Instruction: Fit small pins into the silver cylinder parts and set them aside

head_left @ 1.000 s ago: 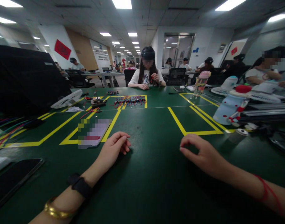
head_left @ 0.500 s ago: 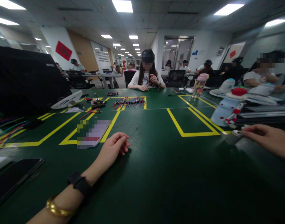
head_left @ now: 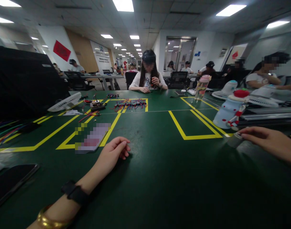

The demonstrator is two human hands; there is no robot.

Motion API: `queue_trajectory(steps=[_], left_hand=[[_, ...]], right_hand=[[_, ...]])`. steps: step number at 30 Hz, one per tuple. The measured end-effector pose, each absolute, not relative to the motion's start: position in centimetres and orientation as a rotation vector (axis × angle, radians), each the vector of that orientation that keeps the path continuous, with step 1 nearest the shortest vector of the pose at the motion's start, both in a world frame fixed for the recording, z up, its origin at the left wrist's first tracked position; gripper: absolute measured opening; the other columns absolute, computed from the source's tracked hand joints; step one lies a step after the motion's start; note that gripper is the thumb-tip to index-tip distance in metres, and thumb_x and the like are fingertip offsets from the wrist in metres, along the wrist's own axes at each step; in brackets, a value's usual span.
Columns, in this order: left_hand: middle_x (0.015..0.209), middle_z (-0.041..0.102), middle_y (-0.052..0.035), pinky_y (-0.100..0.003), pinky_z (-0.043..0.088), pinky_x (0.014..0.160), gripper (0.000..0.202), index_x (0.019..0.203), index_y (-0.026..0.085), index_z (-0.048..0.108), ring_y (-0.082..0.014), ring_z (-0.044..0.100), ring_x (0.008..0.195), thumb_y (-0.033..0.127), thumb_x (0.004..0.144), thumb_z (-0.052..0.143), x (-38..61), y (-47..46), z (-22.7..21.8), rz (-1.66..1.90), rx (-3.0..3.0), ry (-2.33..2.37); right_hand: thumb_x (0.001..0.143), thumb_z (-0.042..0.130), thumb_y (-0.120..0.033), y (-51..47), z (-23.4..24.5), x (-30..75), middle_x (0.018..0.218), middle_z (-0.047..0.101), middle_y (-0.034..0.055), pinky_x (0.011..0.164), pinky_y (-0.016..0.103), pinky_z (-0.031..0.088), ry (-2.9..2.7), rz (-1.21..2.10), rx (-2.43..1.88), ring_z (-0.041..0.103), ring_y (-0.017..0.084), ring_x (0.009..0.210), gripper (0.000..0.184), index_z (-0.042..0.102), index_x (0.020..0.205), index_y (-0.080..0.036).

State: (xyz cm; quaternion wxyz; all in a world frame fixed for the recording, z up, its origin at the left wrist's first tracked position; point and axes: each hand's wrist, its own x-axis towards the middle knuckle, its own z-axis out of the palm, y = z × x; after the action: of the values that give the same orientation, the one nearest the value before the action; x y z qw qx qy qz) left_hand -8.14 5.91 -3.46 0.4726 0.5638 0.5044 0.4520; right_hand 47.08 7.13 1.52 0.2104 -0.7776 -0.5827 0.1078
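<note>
My left hand (head_left: 114,152) rests on its side on the green table (head_left: 159,178), fingers loosely bent, with nothing in it. A black watch band and a gold bangle sit on that forearm. My right hand (head_left: 266,141) reaches out to the right. Its fingertips close on the white top of a small round lidded container (head_left: 234,140), which stands just outside the corner of a yellow-taped box (head_left: 195,137).
A blurred-out card (head_left: 93,138) lies left of my left hand and a black phone (head_left: 11,179) at the near left edge. Farther off are coloured wires (head_left: 129,103), a white fan (head_left: 64,102), a light blue bottle (head_left: 227,109) and a seated person (head_left: 148,76).
My right hand has swung from the middle of the table out to the right and reached the small container. My left hand has stayed put.
</note>
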Motion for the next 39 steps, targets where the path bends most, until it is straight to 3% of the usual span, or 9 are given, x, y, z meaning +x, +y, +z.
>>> queue_trajectory(steps=[6,9,13,16,22,30,35,39], left_hand=[[0.074,0.064,0.0008,-0.024,0.046,0.055,0.018,0.094,0.018,0.058,-0.0128,0.06,0.062,0.035,0.089,0.054,-8.1,5.8,-3.3,1.093,1.384,1.246],[0.075,0.064,0.0008,-0.025,0.047,0.057,0.018,0.095,0.019,0.059,-0.013,0.06,0.063,0.035,0.089,0.054,-8.2,5.6,-3.2,1.084,1.394,1.245],[0.076,0.064,0.0005,-0.026,0.048,0.058,0.018,0.095,0.019,0.059,-0.0136,0.06,0.064,0.035,0.088,0.055,-8.3,5.5,-3.2,1.08,1.394,1.243],[0.076,0.064,0.0006,-0.026,0.048,0.059,0.018,0.095,0.019,0.059,-0.0138,0.06,0.064,0.035,0.088,0.055,-8.3,5.5,-3.2,1.077,1.404,1.24],[0.077,0.064,0.001,-0.027,0.048,0.06,0.017,0.096,0.02,0.058,-0.0138,0.06,0.065,0.035,0.088,0.056,-8.4,5.5,-3.5,1.067,1.433,1.253],[0.076,0.064,0.0008,-0.027,0.048,0.06,0.017,0.095,0.02,0.059,-0.0142,0.059,0.065,0.035,0.087,0.057,-8.2,5.3,-3.1,1.047,1.465,1.279],[0.076,0.064,0.0011,-0.027,0.048,0.06,0.017,0.094,0.02,0.059,-0.0143,0.06,0.064,0.035,0.087,0.057,-8.2,5.4,-3.1,1.053,1.47,1.29],[0.076,0.064,0.0005,-0.027,0.048,0.06,0.017,0.093,0.019,0.06,-0.0145,0.06,0.064,0.034,0.086,0.057,-8.0,5.3,-2.8,1.052,1.478,1.294]], right_hand=[[0.078,0.058,-0.053,6.6,1.9,45.1,0.1,0.067,0.0158,0.074,0.036,0.041,-1.419,0.145,-2.241,0.063,0.016,0.079,0.047,0.069,0.104,-0.016],[0.077,0.06,-0.05,6.8,1.4,45.1,0.097,0.068,0.0145,0.075,0.036,0.041,-1.338,0.339,-2.173,0.062,0.013,0.075,0.044,0.069,0.102,-0.015],[0.078,0.063,-0.033,6.7,0.9,45.6,0.118,0.061,0.0141,0.08,0.033,0.044,-1.175,0.727,-1.884,0.063,0.014,0.093,0.032,0.068,0.106,-0.019],[0.078,0.064,-0.033,6.6,0.7,45.9,0.125,0.058,0.0136,0.082,0.032,0.046,-1.163,0.827,-1.782,0.062,0.016,0.101,0.039,0.063,0.116,-0.024],[0.052,0.08,-0.05,6.8,-1.0,45.8,0.102,0.067,0.0084,0.081,0.037,0.048,-1.495,0.267,-2.023,0.064,0.022,0.088,0.063,0.058,0.105,-0.022],[0.048,0.076,-0.062,7.4,-4.0,45.5,0.095,0.063,0.0085,0.067,0.032,0.051,-1.461,0.072,-1.948,0.063,0.02,0.078,0.077,0.053,0.108,-0.018],[0.051,0.074,-0.064,7.2,-4.0,45.1,0.096,0.063,0.0089,0.068,0.034,0.05,-1.45,-0.003,-1.957,0.062,0.021,0.079,0.073,0.054,0.103,-0.018],[0.062,0.07,-0.057,6.6,-3.4,44.3,0.1,0.063,0.0113,0.069,0.031,0.049,-1.495,-0.032,-1.988,0.062,0.02,0.081,0.06,0.053,0.104,-0.018]])
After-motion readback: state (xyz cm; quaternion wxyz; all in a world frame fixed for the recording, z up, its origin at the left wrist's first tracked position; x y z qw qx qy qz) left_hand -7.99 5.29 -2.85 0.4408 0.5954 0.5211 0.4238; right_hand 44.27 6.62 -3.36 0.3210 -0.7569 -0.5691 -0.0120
